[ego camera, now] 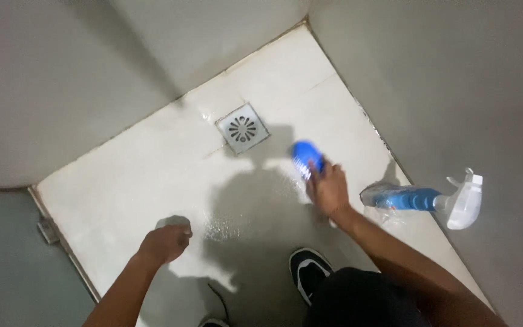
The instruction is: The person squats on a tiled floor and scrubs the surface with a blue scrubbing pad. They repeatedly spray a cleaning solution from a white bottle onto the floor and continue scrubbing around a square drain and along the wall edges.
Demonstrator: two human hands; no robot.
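My right hand [329, 189] grips a blue scrub brush [307, 157] and presses it on the wet white floor tiles [140, 175], just right of a square metal floor drain [243, 128]. My left hand [166, 242] is closed in a loose fist with nothing visible in it, hovering over the tiles at the lower left. A blue spray bottle with a white trigger head [431, 201] lies on its side by the right wall, just beyond my right forearm.
Grey walls [455, 91] close in the floor at the back and right. A raised edge [62, 242] borders the tiles on the left, with a grey floor beyond. My black shoe [308, 272] stands on the tiles near the bottom.
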